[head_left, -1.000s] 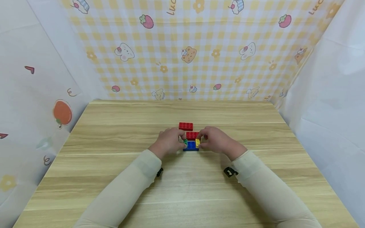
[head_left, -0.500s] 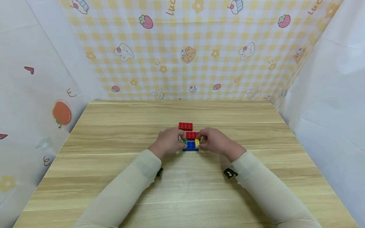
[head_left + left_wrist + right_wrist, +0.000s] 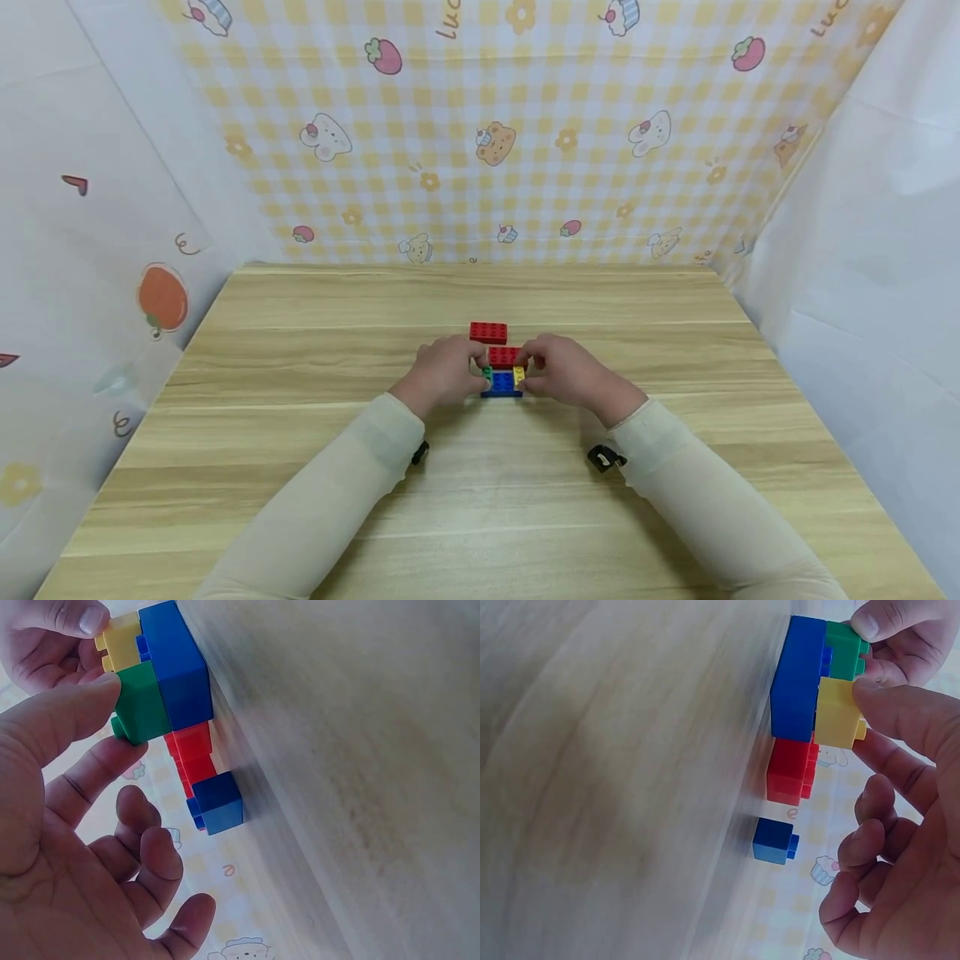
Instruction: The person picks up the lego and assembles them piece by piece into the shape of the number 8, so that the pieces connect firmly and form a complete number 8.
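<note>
A large blue building brick [image 3: 502, 382] stands near the middle of the table, its studs showing between two smaller bricks. At its left end sits a green brick [image 3: 144, 703], pinched by the thumb and index finger of my left hand [image 3: 444, 371]. At the right end is a yellow brick [image 3: 838, 712], which my right hand [image 3: 566, 371] pinches between thumb and index finger. Both bricks sit on top of the blue one. The other fingers of each hand are loosely curled and touch nothing.
Just behind the blue brick lies a red brick [image 3: 506, 357], with a second red brick [image 3: 488, 332] farther back and left. The left wrist view shows a small blue brick [image 3: 219, 802]; the right wrist view shows a small blue brick [image 3: 774, 840] too. A patterned curtain [image 3: 480, 125] hangs behind.
</note>
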